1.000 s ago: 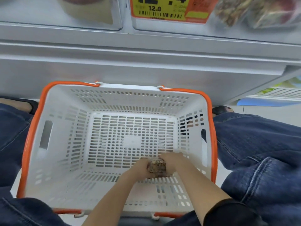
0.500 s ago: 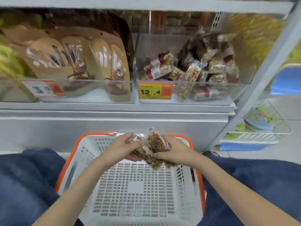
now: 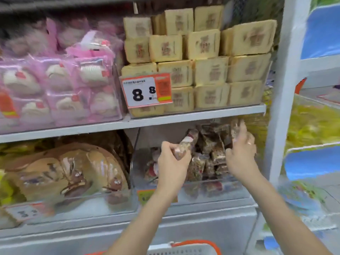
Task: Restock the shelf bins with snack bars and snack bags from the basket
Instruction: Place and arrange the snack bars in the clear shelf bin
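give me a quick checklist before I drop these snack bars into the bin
1. Left hand grips a bar: ok.
2. Right hand grip on a bar: cannot tell, too blurred.
3. Both hands over the bar bin, not the brown bag bin: ok.
4. Room on top of the pile: ok.
5. Basket emptied: cannot tell, only its rim shows.

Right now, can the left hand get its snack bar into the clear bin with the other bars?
Probably yes. The left hand grips a snack bar just above the clear bin, whose open top looks free there; the right hand is off to the side.
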Available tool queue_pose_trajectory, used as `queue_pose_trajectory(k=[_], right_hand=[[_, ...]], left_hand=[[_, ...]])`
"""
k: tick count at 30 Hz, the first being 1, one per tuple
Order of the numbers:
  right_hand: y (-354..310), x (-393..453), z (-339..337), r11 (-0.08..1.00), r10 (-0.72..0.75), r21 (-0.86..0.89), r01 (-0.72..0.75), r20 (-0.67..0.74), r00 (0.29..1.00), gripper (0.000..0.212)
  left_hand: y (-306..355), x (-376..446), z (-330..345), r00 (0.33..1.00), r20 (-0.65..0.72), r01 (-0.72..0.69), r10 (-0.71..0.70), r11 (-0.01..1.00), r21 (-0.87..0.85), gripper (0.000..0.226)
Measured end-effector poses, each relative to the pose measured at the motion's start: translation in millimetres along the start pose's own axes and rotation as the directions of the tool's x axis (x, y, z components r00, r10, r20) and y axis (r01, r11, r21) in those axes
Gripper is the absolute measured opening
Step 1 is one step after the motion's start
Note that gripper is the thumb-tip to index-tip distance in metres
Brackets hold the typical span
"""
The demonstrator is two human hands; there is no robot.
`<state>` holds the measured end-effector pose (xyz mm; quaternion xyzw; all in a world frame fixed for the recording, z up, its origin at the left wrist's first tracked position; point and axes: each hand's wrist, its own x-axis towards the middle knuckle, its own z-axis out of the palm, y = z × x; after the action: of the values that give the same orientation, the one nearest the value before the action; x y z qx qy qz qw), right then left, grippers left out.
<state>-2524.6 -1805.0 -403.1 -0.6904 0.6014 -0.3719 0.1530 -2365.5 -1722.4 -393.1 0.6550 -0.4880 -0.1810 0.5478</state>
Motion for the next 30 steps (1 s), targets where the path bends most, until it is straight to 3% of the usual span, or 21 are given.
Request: queue_pose_trajectory(k=[2, 4, 5, 6, 7, 9, 11, 12, 14, 16, 18, 19, 21, 23, 26, 28, 30], right_hand=[[16.3, 13.0, 21.0, 0.963, -0.204, -0.192, 0.191, -0.051, 0.978, 0.076], [25.5, 26.8, 29.7, 0.891, -0.370, -0.301, 0.339, -0.052, 0.927, 0.047], [27.0, 33.7, 30.0, 0.862, -0.408, -0.334, 0.381, -0.012, 0.913, 0.037], [22.5, 37.3, 26.3, 0.878, -0.373, -0.313, 0.362, 0.028, 0.927, 0.042], [17.9, 40.0, 23.7, 0.918, -0.300, -0.261, 0.300, 0.039, 0.953, 0.051], [11.0, 38.3, 22.6, 0.977, -0.193, -0.107, 0.185, -0.073, 0.978, 0.060], [-3.5, 24.3, 27.3, 0.945, -0.297, -0.201, 0.258, -0.196, 0.935, 0.055], [-10.5, 19.0, 30.9, 0.916, -0.372, -0.228, 0.329, -0.180, 0.911, 0.051], [-19.8, 12.2, 37.7, 0.872, -0.455, -0.186, 0.453, 0.033, 0.890, 0.047], [-21.5, 8.3, 43.9, 0.876, -0.415, -0.155, 0.457, 0.241, 0.877, 0.047], [-18.3, 7.3, 46.2, 0.873, -0.354, -0.228, 0.430, 0.310, 0.883, 0.042], [-18.0, 6.8, 46.3, 0.863, -0.339, -0.266, 0.430, 0.326, 0.882, 0.038], [-21.4, 5.5, 44.5, 0.860, -0.301, -0.301, 0.412, 0.352, 0.886, 0.036], [-26.6, 3.0, 42.9, 0.869, -0.266, -0.319, 0.379, 0.345, 0.900, 0.037], [-31.7, 2.0, 40.3, 0.893, -0.226, -0.314, 0.322, 0.305, 0.925, 0.034], [-28.2, 4.7, 37.5, 0.906, -0.246, -0.274, 0.322, 0.280, 0.928, 0.034], [-21.9, 7.6, 34.3, 0.900, -0.286, -0.252, 0.356, 0.276, 0.918, 0.037]], left_hand=[[-6.4, 16.8, 23.4, 0.984, 0.096, -0.164, 0.151, 0.977, 0.139, 0.025], [-16.7, 24.1, 44.4, 0.896, 0.379, -0.364, 0.231, 0.871, 0.330, 0.052], [-23.5, 24.0, 51.9, 0.839, 0.490, -0.444, 0.236, 0.817, 0.368, 0.064], [-29.1, 22.9, 55.9, 0.808, 0.528, -0.493, 0.262, 0.791, 0.362, 0.067], [-32.3, 21.8, 56.6, 0.800, 0.517, -0.512, 0.305, 0.796, 0.322, 0.064], [-33.2, 20.3, 52.2, 0.816, 0.440, -0.489, 0.374, 0.854, 0.179, 0.049], [-27.5, 22.5, 49.8, 0.826, 0.398, -0.446, 0.400, 0.894, 0.028, 0.039], [-27.4, 24.7, 48.8, 0.831, 0.384, -0.421, 0.402, 0.906, -0.037, 0.044], [-24.6, 29.0, 41.8, 0.864, 0.412, -0.282, 0.289, 0.956, -0.080, 0.042], [-28.4, 39.9, 27.4, 0.898, 0.429, -0.082, 0.097, 0.995, -0.054, 0.029], [-33.0, 52.1, 7.2, 0.917, 0.396, 0.078, -0.044, 0.995, -0.070, 0.031], [-33.2, 57.4, -2.7, 0.937, 0.346, 0.071, -0.059, 0.997, -0.024, 0.031], [-33.4, 65.8, -16.4, 0.966, 0.256, -0.091, 0.014, 0.953, 0.289, 0.023], [-34.8, 72.6, -17.4, 0.940, 0.340, -0.200, -0.011, 0.792, 0.577, 0.052], [-33.3, 91.4, -7.3, 0.840, 0.484, -0.161, -0.246, 0.739, 0.654, 0.108], [-32.0, 107.7, 2.0, 0.811, 0.491, -0.097, -0.319, 0.754, 0.649, 0.115], [-31.4, 121.9, 9.8, 0.802, 0.462, 0.023, -0.380, 0.791, 0.611, 0.108]])
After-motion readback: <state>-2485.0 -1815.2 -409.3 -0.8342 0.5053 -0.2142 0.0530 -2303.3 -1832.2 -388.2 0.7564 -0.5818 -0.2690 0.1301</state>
